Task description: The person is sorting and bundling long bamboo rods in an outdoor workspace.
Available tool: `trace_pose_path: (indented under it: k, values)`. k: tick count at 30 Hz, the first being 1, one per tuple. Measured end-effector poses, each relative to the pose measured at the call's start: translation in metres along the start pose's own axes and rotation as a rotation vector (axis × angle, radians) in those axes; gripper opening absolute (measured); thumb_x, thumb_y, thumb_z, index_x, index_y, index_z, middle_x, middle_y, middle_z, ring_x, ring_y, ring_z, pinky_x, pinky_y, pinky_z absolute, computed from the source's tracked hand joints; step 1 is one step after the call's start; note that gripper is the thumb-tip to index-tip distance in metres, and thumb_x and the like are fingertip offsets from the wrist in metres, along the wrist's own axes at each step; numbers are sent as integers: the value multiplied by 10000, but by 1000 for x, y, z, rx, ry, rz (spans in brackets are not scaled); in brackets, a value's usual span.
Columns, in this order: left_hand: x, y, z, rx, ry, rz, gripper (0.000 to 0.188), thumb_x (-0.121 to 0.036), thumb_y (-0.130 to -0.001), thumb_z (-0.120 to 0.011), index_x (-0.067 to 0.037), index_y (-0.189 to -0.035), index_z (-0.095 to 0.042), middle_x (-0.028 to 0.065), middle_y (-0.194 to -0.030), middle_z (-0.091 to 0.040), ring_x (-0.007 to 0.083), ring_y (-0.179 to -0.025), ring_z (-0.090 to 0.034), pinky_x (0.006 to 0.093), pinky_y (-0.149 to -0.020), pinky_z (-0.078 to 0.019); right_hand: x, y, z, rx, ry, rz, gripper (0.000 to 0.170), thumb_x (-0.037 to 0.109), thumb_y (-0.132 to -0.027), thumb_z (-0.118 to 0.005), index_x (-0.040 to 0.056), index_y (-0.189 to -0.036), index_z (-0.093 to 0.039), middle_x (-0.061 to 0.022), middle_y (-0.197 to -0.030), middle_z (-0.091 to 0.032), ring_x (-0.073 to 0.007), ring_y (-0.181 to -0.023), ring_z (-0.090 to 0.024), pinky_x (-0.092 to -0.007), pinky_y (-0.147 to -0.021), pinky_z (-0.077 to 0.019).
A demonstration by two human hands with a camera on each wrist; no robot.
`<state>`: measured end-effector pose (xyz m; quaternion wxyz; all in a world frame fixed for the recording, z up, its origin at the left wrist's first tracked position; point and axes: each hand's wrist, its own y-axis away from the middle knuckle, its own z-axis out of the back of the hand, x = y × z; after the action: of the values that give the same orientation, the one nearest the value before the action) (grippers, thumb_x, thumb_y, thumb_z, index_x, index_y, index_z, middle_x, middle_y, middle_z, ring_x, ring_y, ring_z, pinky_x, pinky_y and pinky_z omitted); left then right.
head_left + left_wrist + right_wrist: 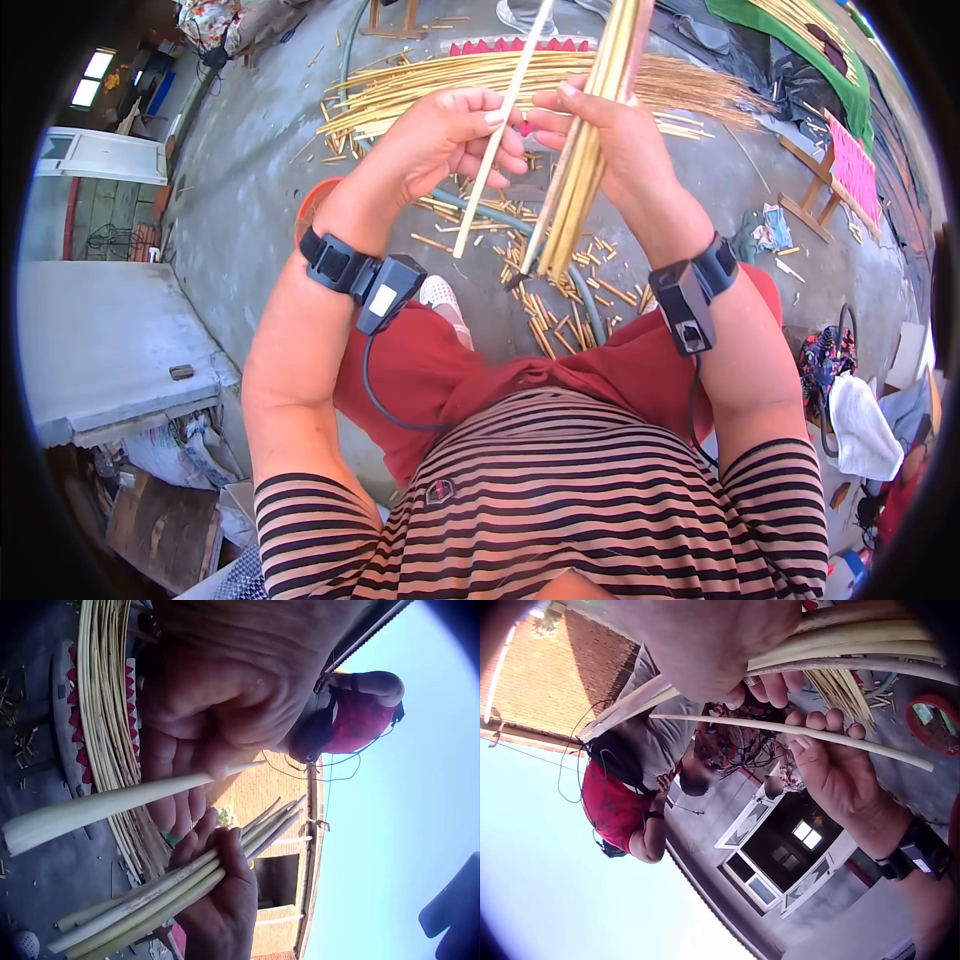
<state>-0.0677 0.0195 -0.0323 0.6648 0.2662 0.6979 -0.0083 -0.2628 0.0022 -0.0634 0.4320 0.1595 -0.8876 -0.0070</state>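
Observation:
My left hand (440, 135) pinches one pale, slim stalk (478, 200) between thumb and fingers, the stalk slanting with its thicker cut end toward me. Beside it, my right hand (632, 145) grips a bundle of several yellowish stalks (578, 195), with the thumb laid across them. In the left wrist view the single stalk (105, 806) lies apart from the bundle (161, 896), whose cut ends point down left. Fingertips of both hands come close together in the gap between stalk and bundle. Beyond the hands a large heap of long stalks (430, 95) lies across the floor.
Short cut pieces (545, 325) litter the floor near my feet, with a hose (592, 310) running among them. A red-toothed rack (570, 44) sits by the heap. At right stands a pink-topped wooden stand (852, 175). Another person (360, 720) stands nearby.

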Motion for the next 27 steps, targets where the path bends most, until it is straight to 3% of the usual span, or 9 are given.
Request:
trace_pose_path:
  k: [4, 5, 8, 12, 13, 17, 21, 24, 27]
  values:
    - [21, -3, 2, 57, 17, 7, 207, -187, -920, -542, -18, -1037, -567, 73, -795, -630, 157, -688, -648, 275, -610, -561, -27, -13, -9, -3, -64, 22, 158, 38, -865, -548, -16, -1005, -498, -178, -921, -611, -254, -767, -649, -328, -661, -558]
    - [28, -4, 1, 16, 0, -12, 192, -202, -915, -559, -29, -997, -578, 64, -777, -623, 141, -660, -635, 267, -588, -552, -25, -14, -6, 53, 37, -62, 167, 45, -871, -546, -34, -1013, -511, -174, -911, -612, -253, -760, -644, -339, -673, -558]
    - [42, -11, 4, -58, -25, -11, 197, -219, -910, -574, -36, -983, -577, 64, -784, -630, 139, -652, -634, 262, -570, -546, -29, -17, -7, -24, 44, -39, 225, 101, -900, -549, -71, -1041, -518, -161, -910, -619, -244, -861, -644, -343, -740, -552]
    - [51, -9, 6, -344, -121, -143, 404, -429, -945, -476, -43, -1005, -580, 107, -962, -640, 165, -845, -629, 316, -718, -520, -9, -37, 2, -48, -28, 160, 195, 55, -893, -533, -78, -1033, -501, -159, -925, -600, -267, -893, -634, -402, -818, -557]
    - [48, -4, 4, -382, -56, -129, 562, -560, -940, -364, -47, -1040, -571, 120, -1050, -620, 183, -987, -586, 379, -830, -472, -2, -41, 4, -87, -54, 198, 179, 41, -891, -534, -62, -1031, -492, -160, -941, -592, -274, -906, -630, -440, -847, -548]
    - [65, -13, 3, -386, 323, -24, 732, -688, -890, -246, -51, -1128, -517, 138, -1139, -587, 222, -1114, -517, 473, -928, -389, 11, -49, 3, -112, -133, 299, 115, 32, -893, -506, -48, -973, -488, -160, -925, -575, -276, -873, -625, -425, -833, -545]
    - [64, -15, -18, -344, 664, -21, 719, -670, -897, -256, -44, -1176, -471, 176, -1220, -525, 310, -1156, -498, 558, -949, -376, 5, -50, -11, -139, -162, 297, 100, 50, -901, -510, -19, -973, -497, -138, -920, -575, -257, -888, -613, -414, -850, -533]
    - [64, -17, -19, -181, 837, -162, 697, -640, -910, -269, -24, -1174, -463, 186, -1203, -528, 333, -1153, -501, 573, -937, -405, -1, -50, -17, -80, -188, 366, 87, 56, -901, -516, -2, -965, -500, -129, -916, -581, -244, -892, -614, -405, -836, -533]
    - [61, -22, -18, -261, 869, -227, 687, -617, -919, -280, -4, -1176, -453, 197, -1211, -523, 343, -1126, -517, 560, -917, -438, -7, -48, -23, -1, -215, 401, 76, 55, -893, -531, 19, -954, -503, -115, -855, -588, -233, -823, -625, -386, -789, -539]
